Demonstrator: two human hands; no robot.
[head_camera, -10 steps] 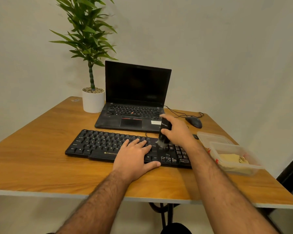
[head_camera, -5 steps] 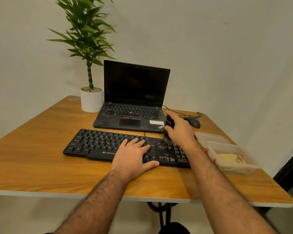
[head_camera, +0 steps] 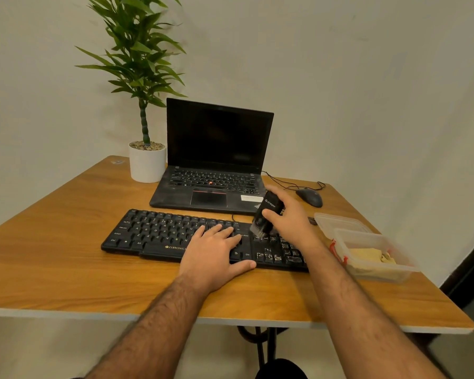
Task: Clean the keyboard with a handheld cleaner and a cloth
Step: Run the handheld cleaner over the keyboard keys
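Note:
A black keyboard [head_camera: 159, 233] lies across the middle of the wooden table [head_camera: 52, 263]. My left hand [head_camera: 216, 250] rests flat on its right-centre keys, fingers spread. My right hand [head_camera: 290, 217] grips a small black handheld cleaner [head_camera: 267, 214], tilted, with its brush end down on the keys at the keyboard's upper right. A yellowish cloth [head_camera: 367, 255] lies inside a clear plastic box [head_camera: 378, 274] to the right of the keyboard.
An open black laptop [head_camera: 216, 165] stands behind the keyboard. A potted plant in a white pot [head_camera: 147, 165] is at the back left. A wired mouse [head_camera: 309, 197] sits at the back right. The box's clear lid [head_camera: 340, 221] lies behind the box.
My right hand has brought the cleaner back down from the keyboard's far edge onto the upper-right keys. My left hand has stayed in place on the keyboard.

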